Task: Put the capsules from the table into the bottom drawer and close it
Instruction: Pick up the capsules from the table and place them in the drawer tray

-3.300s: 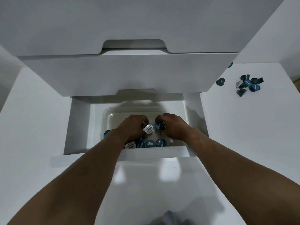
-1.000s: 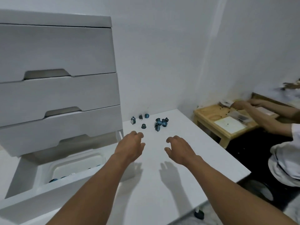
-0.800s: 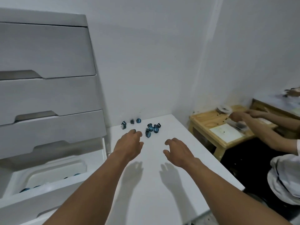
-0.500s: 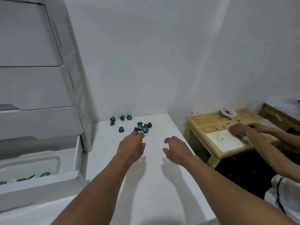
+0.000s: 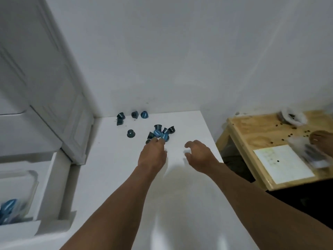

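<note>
Several dark blue capsules lie on the white table (image 5: 111,177) near the far wall: a tight cluster (image 5: 161,133), one lone capsule (image 5: 130,133), and three more (image 5: 132,115) by the wall. My left hand (image 5: 152,154) reaches over the near edge of the cluster, its fingertips touching the nearest capsules, holding nothing. My right hand (image 5: 199,155) hovers to the right of the cluster with loosely curved fingers, empty. The bottom drawer (image 5: 54,186) stands pulled out at the left, with a clear tray (image 5: 33,179) holding blue capsules (image 5: 8,207) inside.
The white drawer unit (image 5: 36,78) rises at the left. The white wall closes the table's far side. A low wooden table (image 5: 252,134) stands to the right with a white sheet (image 5: 282,165); another person's hand (image 5: 321,139) works there.
Both hands have left the drawer and reached out over the table. The view swung right toward the capsules. My left hand has arrived at the cluster's near edge.
</note>
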